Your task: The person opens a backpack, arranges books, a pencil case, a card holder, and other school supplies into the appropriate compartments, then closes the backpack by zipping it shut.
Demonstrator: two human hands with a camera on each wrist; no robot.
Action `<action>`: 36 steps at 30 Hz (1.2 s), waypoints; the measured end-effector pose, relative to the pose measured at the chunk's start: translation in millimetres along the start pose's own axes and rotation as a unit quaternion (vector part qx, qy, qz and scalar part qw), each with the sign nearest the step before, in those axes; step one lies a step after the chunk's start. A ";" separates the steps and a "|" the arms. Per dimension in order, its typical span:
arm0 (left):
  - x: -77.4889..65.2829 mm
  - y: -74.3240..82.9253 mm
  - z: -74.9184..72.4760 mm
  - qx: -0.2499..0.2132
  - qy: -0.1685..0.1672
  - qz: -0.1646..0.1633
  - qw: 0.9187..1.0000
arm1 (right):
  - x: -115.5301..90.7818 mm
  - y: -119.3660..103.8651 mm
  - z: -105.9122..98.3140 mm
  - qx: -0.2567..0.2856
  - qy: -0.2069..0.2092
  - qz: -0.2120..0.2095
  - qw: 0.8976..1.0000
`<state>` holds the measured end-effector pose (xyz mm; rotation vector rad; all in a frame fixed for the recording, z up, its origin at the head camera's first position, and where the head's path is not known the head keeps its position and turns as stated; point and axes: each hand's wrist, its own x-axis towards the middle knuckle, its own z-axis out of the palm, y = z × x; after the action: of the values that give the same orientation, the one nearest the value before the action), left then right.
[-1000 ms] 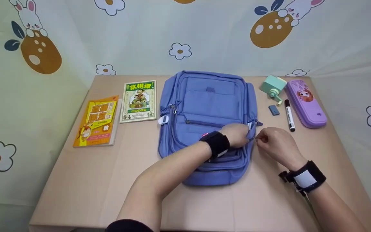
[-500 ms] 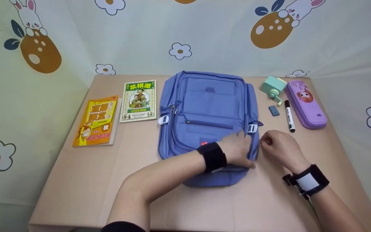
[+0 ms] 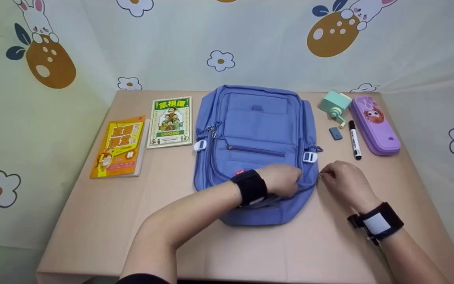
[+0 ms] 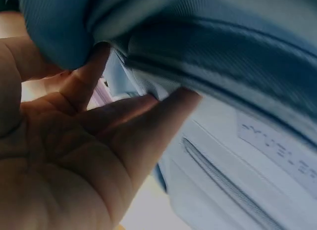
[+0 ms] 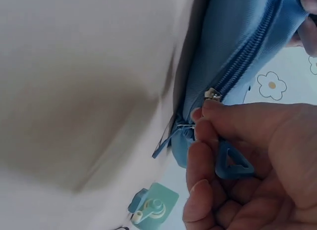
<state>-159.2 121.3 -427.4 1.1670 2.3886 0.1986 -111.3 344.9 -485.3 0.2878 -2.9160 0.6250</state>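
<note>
A blue backpack point(image 3: 258, 128) lies flat on the table, front panel up. At its lower right, my left hand point(image 3: 280, 179) grips the fabric. The left wrist view shows that hand point(image 4: 74, 141) with its fingers under a fold of blue cloth point(image 4: 237, 57). At the bag's right side my right hand point(image 3: 347, 181) pinches a zipper pull. Seen from the right wrist, thumb and forefinger are at the metal slider point(image 5: 212, 95), with a blue triangular tab point(image 5: 220, 165) hanging against the palm. The closed zipper teeth point(image 5: 252, 49) run up from the slider.
Left of the bag lie an orange book point(image 3: 118, 148) and a green-and-cream book point(image 3: 170, 122). To the right are a mint pencil sharpener point(image 3: 333, 103), a small blue eraser point(image 3: 335, 133), a black-and-white marker point(image 3: 355, 140) and a purple pencil case point(image 3: 376, 126). Patterned curtains surround the table point(image 3: 179, 236).
My left hand has left the spot by the right white buckle, opened briefly, and taken the fabric lower down. My right hand, still pinching the zipper pull, has shifted slightly right and down.
</note>
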 end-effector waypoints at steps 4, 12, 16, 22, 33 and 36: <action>1.5 -6.7 -3.9 -0.026 -0.024 0.011 0.999 | -3.6 -0.5 0.6 -0.006 0.010 -0.004 1.000; 3.3 -10.1 -3.5 -0.040 -0.029 0.005 0.999 | -11.8 -8.0 -4.1 -0.014 0.004 0.003 1.000; 3.0 -12.4 -3.2 -0.045 -0.025 -0.002 0.999 | -16.3 -13.4 -6.9 -0.020 0.003 -0.007 1.000; 3.1 -12.2 -4.6 -0.042 -0.026 -0.004 0.999 | -20.7 -18.2 -10.0 -0.018 0.002 -0.003 1.000; 5.2 -13.7 -5.5 -0.017 -0.035 0.003 0.999 | -25.5 -30.2 -14.2 -0.022 -0.005 0.000 1.000; 5.3 -13.8 -5.6 -0.019 -0.036 0.004 0.999 | -27.0 -33.9 -14.2 -0.023 -0.003 -0.004 1.000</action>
<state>-174.4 117.2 -428.8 1.1467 2.3088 0.2007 -76.3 324.7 -464.2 0.2963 -2.9285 0.5558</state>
